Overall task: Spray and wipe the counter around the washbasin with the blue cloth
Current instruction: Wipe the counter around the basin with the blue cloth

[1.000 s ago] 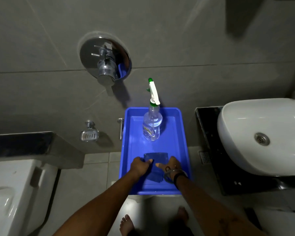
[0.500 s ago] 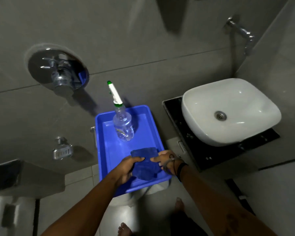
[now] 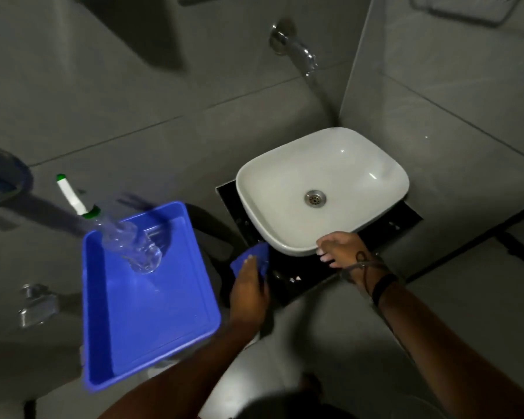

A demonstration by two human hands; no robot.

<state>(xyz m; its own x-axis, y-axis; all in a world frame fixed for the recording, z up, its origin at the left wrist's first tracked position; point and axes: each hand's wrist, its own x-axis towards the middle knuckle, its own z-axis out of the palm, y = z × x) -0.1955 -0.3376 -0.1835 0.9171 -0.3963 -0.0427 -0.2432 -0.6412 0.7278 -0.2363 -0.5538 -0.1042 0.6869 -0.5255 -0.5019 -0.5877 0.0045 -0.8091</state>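
My left hand (image 3: 248, 291) presses the blue cloth (image 3: 256, 257) onto the black counter (image 3: 297, 285) at its front left corner, just below the white washbasin (image 3: 321, 189). Most of the cloth is hidden under the hand. My right hand (image 3: 342, 251) rests with spread fingers on the front rim of the basin and holds nothing. The clear spray bottle (image 3: 130, 243) with a white and green nozzle stands in the blue tray (image 3: 164, 316) to the left.
A chrome tap (image 3: 297, 52) juts from the grey tiled wall above the basin. A chrome soap holder (image 3: 37, 303) is fixed to the wall left of the tray. Grey walls close in behind and to the right of the basin.
The cloth has left the tray: my left hand carried it right to the counter corner. My right hand let go of it and moved to the basin rim. The view swung right.
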